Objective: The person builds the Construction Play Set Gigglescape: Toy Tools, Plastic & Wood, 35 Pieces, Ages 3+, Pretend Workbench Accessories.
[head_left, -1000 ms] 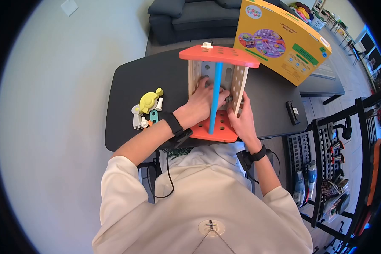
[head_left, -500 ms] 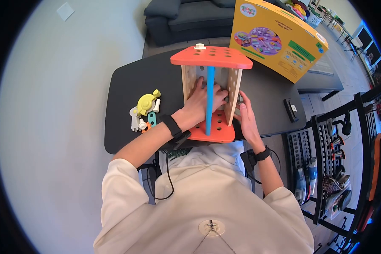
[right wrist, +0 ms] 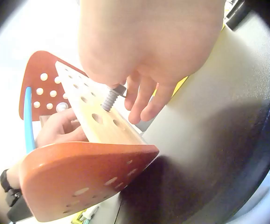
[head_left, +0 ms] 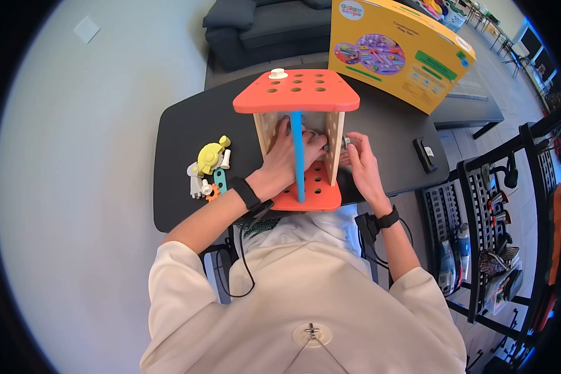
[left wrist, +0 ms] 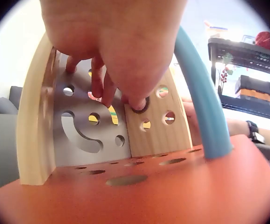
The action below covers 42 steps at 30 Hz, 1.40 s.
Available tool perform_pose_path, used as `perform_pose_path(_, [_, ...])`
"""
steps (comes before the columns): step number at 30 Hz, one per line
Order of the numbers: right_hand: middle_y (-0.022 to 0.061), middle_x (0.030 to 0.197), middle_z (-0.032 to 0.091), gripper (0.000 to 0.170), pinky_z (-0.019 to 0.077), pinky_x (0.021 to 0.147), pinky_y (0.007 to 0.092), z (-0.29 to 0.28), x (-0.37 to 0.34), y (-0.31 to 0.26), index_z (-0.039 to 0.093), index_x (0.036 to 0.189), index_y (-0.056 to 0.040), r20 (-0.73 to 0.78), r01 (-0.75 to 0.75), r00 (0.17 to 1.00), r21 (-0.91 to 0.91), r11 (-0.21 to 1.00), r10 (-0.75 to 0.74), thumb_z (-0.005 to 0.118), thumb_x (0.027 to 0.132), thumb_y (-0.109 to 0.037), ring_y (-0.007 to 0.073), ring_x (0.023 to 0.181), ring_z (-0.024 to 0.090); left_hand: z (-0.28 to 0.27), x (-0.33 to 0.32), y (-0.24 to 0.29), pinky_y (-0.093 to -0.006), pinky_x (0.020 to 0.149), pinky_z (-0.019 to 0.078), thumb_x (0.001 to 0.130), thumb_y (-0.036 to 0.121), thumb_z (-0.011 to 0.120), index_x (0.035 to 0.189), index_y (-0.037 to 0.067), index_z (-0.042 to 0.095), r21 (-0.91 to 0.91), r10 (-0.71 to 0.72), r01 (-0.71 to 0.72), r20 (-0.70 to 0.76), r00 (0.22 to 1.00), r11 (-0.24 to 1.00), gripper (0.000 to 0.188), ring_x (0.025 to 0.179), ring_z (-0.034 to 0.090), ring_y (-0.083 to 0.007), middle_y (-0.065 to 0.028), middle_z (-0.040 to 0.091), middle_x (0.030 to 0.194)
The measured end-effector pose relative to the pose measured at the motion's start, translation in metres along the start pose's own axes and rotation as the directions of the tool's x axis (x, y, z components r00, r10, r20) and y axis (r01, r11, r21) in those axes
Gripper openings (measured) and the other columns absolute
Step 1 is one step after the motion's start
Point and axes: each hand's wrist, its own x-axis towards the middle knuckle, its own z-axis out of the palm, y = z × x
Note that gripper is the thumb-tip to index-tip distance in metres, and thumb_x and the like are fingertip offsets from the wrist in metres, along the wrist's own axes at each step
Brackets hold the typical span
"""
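A toy toolbox [head_left: 330, 101] with orange-red ends, wooden sides and a blue rod [head_left: 299, 165] stands upright near the table's front edge. My left hand [head_left: 278, 159] reaches inside, past the rod. In the left wrist view, its thumb and a finger are at a dark grey ring-like nut [left wrist: 147, 107], against the inner face of the wooden panel [left wrist: 158, 142]. Outside that panel, my right hand [head_left: 364, 168] pinches the head of a grey threaded bolt [right wrist: 109, 100]. The bolt's tip points at the panel's face; the palm partly covers its head.
Toy pieces lie on the black table [head_left: 187, 128] at left, among them a yellow-green part [head_left: 210, 157], a white bolt [head_left: 225, 159] and an orange gear [head_left: 213, 192]. A yellow box [head_left: 411, 37] stands behind. A dark holder [head_left: 424, 156] is at right.
The toolbox has shifted left, its top tilting toward me. My right hand has moved from the panel's edge to its outer side, with the bolt. My left hand stays inside.
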Motion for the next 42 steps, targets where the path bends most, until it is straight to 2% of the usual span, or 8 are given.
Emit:
perform_pose_path(9, [0.0090, 0.080, 0.068, 0.031, 0.0533, 0.072, 0.0324, -0.013, 0.013, -0.008, 0.063, 0.116, 0.0014, 0.069, -0.216, 0.972, -0.126, 0.968, 0.225, 0.055, 0.114, -0.028, 0.0143, 0.074, 0.067, -0.009, -0.001, 0.004, -0.0518, 0.116, 0.0381, 0.095, 0.026, 0.074, 0.115, 0.011, 0.071, 0.063, 0.029, -0.028, -0.013, 0.999, 0.998, 0.025, 0.103, 0.064, -0.0265, -0.0035, 0.071, 0.093])
perform_pose_path(19, [0.0054, 0.099, 0.068, 0.027, 0.0539, 0.079, 0.0303, -0.024, 0.004, 0.004, 0.054, 0.132, -0.0025, 0.251, -0.099, 0.966, 0.146, 0.984, 0.060, 0.049, 0.116, -0.024, 0.0133, 0.084, 0.068, -0.009, -0.004, 0.007, -0.0564, 0.127, 0.0268, 0.094, 0.023, 0.076, 0.123, 0.012, 0.070, 0.023, -0.015, 0.013, 0.074, 0.997, 1.000, 0.032, 0.107, 0.062, -0.0244, -0.0037, 0.075, 0.105])
perform_pose_path(27, [0.0099, 0.077, 0.063, 0.058, 0.0500, 0.073, 0.0348, -0.028, 0.028, -0.017, 0.061, 0.093, 0.0012, 0.274, -0.203, 0.912, -0.347, 0.915, 0.306, 0.041, 0.116, -0.047, 0.0188, 0.071, 0.062, -0.010, -0.004, 0.006, -0.0554, 0.127, 0.0279, 0.093, 0.023, 0.076, 0.127, 0.014, 0.070, 0.064, 0.012, -0.017, 0.074, 0.997, 0.998, 0.036, 0.104, 0.061, -0.0237, -0.0021, 0.075, 0.105])
perform_pose_path(31, [0.0072, 0.088, 0.066, 0.047, 0.0506, 0.073, 0.0331, -0.032, 0.017, -0.009, 0.060, 0.106, -0.0011, 0.267, -0.145, 0.940, -0.257, 0.955, 0.214, 0.044, 0.116, -0.044, 0.0161, 0.074, 0.063, -0.011, -0.003, 0.005, -0.0554, 0.126, 0.0289, 0.092, 0.023, 0.076, 0.131, 0.015, 0.070, 0.063, 0.022, -0.027, 0.070, 0.997, 0.998, 0.040, 0.104, 0.060, -0.0234, -0.0004, 0.075, 0.106])
perform_pose_path(33, [0.0044, 0.101, 0.067, 0.037, 0.0513, 0.074, 0.0311, -0.032, 0.007, -0.002, 0.056, 0.120, -0.0044, 0.275, -0.104, 0.958, 0.069, 0.992, 0.082, 0.048, 0.116, -0.040, 0.0132, 0.078, 0.062, -0.009, -0.003, 0.004, -0.0560, 0.126, 0.0296, 0.093, 0.023, 0.076, 0.133, 0.015, 0.070, 0.062, 0.026, -0.031, 0.070, 0.997, 0.998, 0.041, 0.104, 0.060, -0.0235, -0.0001, 0.075, 0.106])
perform_pose_path(37, [0.0021, 0.112, 0.066, 0.031, 0.0515, 0.075, 0.0295, -0.037, 0.012, 0.010, 0.049, 0.130, -0.0072, 0.375, -0.087, 0.925, 0.061, 0.994, 0.058, 0.050, 0.115, -0.035, 0.0112, 0.081, 0.062, -0.006, -0.004, 0.003, -0.0579, 0.125, 0.0313, 0.092, 0.023, 0.076, 0.133, 0.016, 0.070, 0.109, 0.008, -0.019, 0.096, 0.995, 0.994, 0.042, 0.106, 0.061, -0.0240, 0.0003, 0.076, 0.107])
perform_pose_path(41, [0.0047, 0.094, 0.065, 0.036, 0.0487, 0.072, 0.0297, -0.029, 0.022, 0.000, 0.055, 0.110, -0.0048, 0.356, -0.130, 0.925, -0.032, 0.991, 0.133, 0.044, 0.115, -0.039, 0.0124, 0.074, 0.059, -0.009, -0.003, 0.005, -0.0594, 0.125, 0.0315, 0.092, 0.024, 0.077, 0.132, 0.016, 0.071, 0.097, -0.009, 0.000, 0.093, 0.996, 0.995, 0.042, 0.108, 0.061, -0.0244, 0.0004, 0.076, 0.108])
perform_pose_path(42, [0.0053, 0.084, 0.063, 0.045, 0.0478, 0.071, 0.0307, -0.028, 0.025, -0.001, 0.057, 0.099, -0.0038, 0.351, -0.133, 0.924, -0.079, 0.988, 0.152, 0.041, 0.116, -0.042, 0.0136, 0.071, 0.057, -0.011, -0.002, 0.005, -0.0508, 0.110, 0.0423, 0.094, 0.025, 0.076, 0.125, 0.013, 0.070, 0.102, 0.018, -0.026, 0.076, 0.997, 0.994, 0.034, 0.105, 0.061, -0.0254, -0.0030, 0.076, 0.108])
